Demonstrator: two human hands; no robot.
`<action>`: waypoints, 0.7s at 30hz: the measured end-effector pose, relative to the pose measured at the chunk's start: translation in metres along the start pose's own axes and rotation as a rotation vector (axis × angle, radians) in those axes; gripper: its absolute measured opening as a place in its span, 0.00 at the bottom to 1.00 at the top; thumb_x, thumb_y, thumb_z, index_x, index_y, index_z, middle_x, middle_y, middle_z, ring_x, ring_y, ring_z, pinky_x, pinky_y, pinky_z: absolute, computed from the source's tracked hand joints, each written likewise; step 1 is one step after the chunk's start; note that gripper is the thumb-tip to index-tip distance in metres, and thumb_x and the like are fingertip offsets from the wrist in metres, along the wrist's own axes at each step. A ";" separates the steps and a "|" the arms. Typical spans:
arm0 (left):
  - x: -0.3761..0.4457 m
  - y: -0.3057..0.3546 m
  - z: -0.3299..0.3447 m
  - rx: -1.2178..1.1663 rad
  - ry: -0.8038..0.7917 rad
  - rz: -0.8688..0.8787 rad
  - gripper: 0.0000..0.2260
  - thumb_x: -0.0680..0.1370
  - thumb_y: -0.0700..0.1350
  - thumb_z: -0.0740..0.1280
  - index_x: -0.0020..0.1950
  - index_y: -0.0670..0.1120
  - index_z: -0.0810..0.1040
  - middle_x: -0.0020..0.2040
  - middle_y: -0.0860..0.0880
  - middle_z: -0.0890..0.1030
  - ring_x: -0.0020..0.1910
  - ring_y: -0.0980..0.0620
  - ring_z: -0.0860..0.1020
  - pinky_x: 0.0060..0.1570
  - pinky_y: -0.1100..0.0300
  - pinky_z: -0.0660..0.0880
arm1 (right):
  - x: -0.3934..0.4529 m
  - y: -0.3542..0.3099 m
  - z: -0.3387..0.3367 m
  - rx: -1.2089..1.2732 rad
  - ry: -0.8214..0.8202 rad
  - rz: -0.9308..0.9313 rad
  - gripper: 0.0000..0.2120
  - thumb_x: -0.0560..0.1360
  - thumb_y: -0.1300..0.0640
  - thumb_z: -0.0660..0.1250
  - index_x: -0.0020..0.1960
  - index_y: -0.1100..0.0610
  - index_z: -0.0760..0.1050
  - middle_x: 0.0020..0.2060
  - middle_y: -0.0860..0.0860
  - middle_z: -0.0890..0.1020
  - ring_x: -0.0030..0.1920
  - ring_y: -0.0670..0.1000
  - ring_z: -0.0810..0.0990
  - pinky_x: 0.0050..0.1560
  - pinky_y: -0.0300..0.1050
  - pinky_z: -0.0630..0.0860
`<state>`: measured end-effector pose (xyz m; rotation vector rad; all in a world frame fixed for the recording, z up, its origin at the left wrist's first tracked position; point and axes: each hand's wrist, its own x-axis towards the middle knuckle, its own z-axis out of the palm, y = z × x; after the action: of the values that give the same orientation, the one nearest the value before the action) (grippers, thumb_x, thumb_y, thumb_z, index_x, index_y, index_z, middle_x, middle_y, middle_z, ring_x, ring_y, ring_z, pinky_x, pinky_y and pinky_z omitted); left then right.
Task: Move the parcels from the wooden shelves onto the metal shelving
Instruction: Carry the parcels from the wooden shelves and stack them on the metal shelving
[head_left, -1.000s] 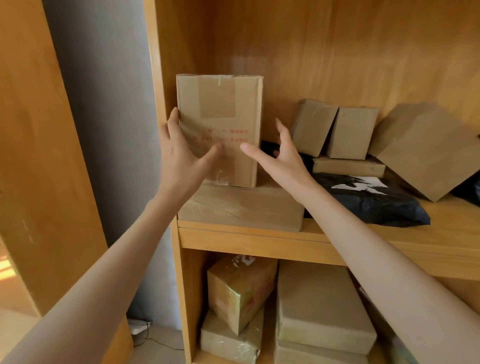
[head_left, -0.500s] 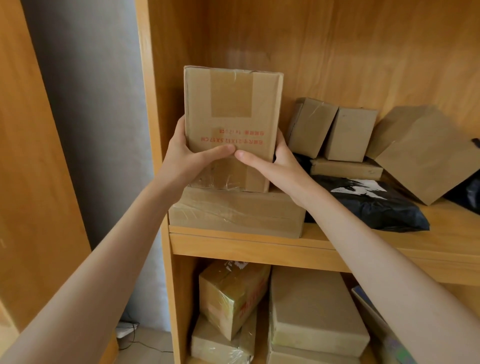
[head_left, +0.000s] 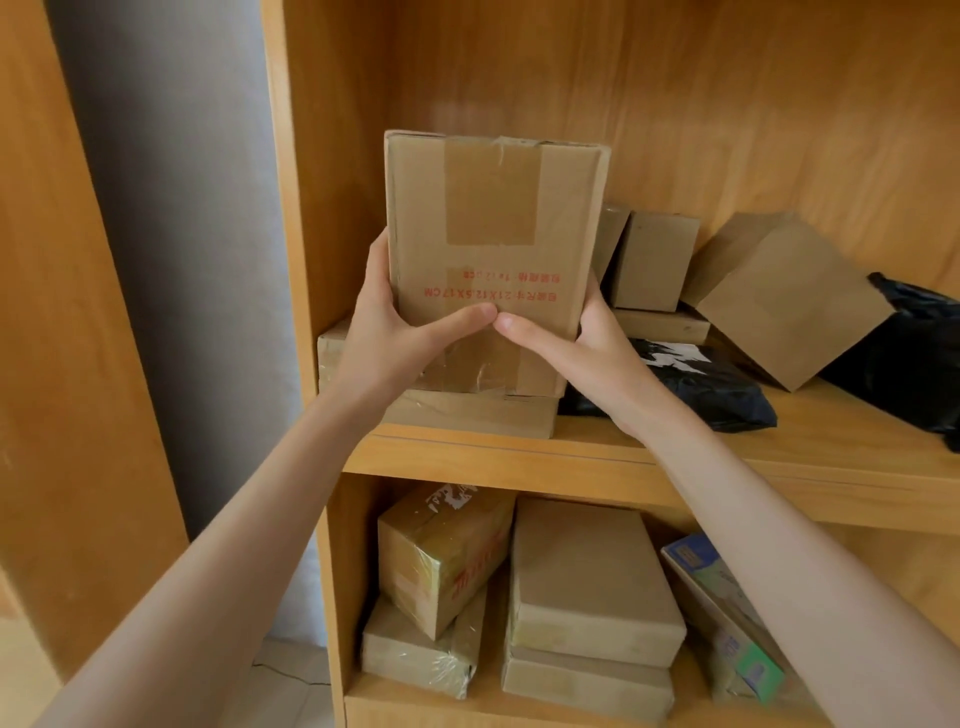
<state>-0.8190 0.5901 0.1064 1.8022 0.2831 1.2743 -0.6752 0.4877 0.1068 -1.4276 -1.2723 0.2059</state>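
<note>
A tall cardboard box (head_left: 488, 228) with brown tape and upside-down red print stands upright at the left end of the upper wooden shelf (head_left: 675, 462). My left hand (head_left: 400, 332) grips its left edge and my right hand (head_left: 576, 343) grips its right edge, thumbs meeting on its front. The box's bottom is at the top of a flat taped box (head_left: 467, 408) lying on the shelf; whether they touch I cannot tell. The metal shelving is out of view.
Further right on the upper shelf are small cardboard boxes (head_left: 652, 260), a tilted brown parcel (head_left: 784, 301) and black plastic mailers (head_left: 711, 379). The lower shelf holds taped boxes (head_left: 441, 551), stacked flat boxes (head_left: 587, 577) and a blue-green packet (head_left: 727, 618). A grey wall (head_left: 197, 260) lies left.
Both hands went from open in front of the tall box to closed on its sides. The box now sits slightly nearer and more to the right in view.
</note>
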 end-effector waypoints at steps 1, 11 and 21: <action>-0.008 0.006 0.004 -0.002 0.003 0.002 0.42 0.64 0.50 0.75 0.73 0.49 0.59 0.60 0.58 0.73 0.58 0.64 0.73 0.48 0.69 0.76 | -0.009 -0.003 -0.004 0.004 0.000 -0.005 0.38 0.72 0.54 0.72 0.75 0.50 0.56 0.59 0.39 0.75 0.55 0.31 0.75 0.49 0.25 0.72; -0.105 0.056 0.061 -0.058 -0.049 -0.158 0.48 0.59 0.72 0.71 0.73 0.57 0.56 0.63 0.59 0.72 0.56 0.66 0.75 0.45 0.70 0.76 | -0.112 -0.002 -0.063 0.041 -0.083 0.014 0.36 0.71 0.54 0.73 0.73 0.50 0.59 0.56 0.39 0.76 0.54 0.32 0.75 0.51 0.29 0.74; -0.134 0.093 0.065 -0.158 -0.066 -0.495 0.18 0.66 0.61 0.66 0.53 0.63 0.68 0.58 0.53 0.74 0.60 0.50 0.73 0.62 0.37 0.69 | -0.152 -0.024 -0.081 0.293 -0.206 0.233 0.40 0.66 0.27 0.56 0.75 0.40 0.54 0.71 0.41 0.65 0.69 0.45 0.64 0.73 0.56 0.59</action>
<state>-0.8505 0.4185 0.0853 1.5127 0.5384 0.8598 -0.6901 0.3174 0.0747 -1.3206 -1.1806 0.6841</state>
